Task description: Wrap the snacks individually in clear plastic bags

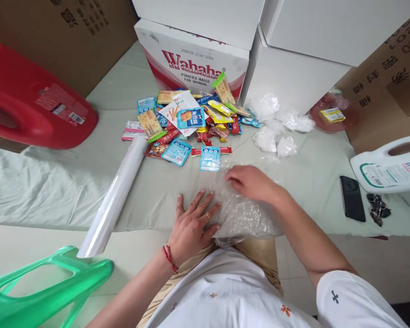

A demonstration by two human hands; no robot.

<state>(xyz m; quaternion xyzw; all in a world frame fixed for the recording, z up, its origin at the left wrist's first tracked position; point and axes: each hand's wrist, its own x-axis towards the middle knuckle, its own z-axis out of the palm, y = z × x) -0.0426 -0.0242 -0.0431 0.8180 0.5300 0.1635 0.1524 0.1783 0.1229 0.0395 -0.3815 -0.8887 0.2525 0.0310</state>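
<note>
My left hand [194,225] lies flat with its fingers spread, at the left edge of a thin clear plastic bag [248,218] near the table's front edge. Over the bag's far part, my right hand [251,182] is closed, its fingertips curled in on the plastic; the exact pinch is partly hidden. Just beyond the hands sit a light-blue snack packet [210,159] and a thin red stick packet [226,150]. Behind them is a heap of mixed snack packets [191,118]. A roll of clear plastic bags [114,196] rests at the left, jutting over the table edge.
Several knotted clear plastic bundles [268,136] sit right of the heap. A Wahaha carton [194,64] and white boxes [294,68] stand behind. A red jug [37,100] is at left; a phone [352,198], keys [378,209] and white jug [392,166] at right. A green stool [54,287] stands below.
</note>
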